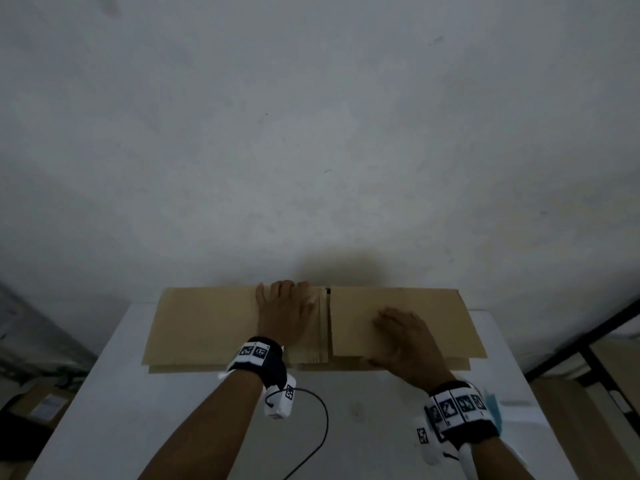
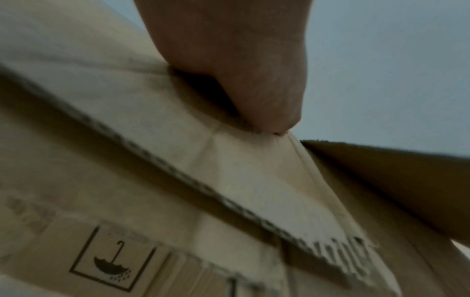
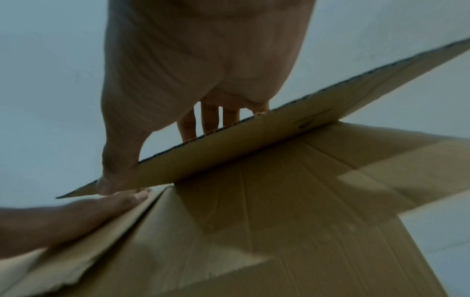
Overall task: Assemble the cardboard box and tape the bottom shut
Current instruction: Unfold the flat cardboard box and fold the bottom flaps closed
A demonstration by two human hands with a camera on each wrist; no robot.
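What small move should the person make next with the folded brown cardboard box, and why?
Probably lift the right flap further: the flat brown cardboard box lies collapsed on the white table, the right hand grips that flap's edge, and the left hand presses beside the seam.

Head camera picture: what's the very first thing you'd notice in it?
A flat brown cardboard box lies across the far end of the white table. The left hand lies on its middle by the slit, and the right hand grips the right flap, thumb under its near edge.

Black wristbands (image 1: pixel 273 367) with white coded tags, bare forearms.
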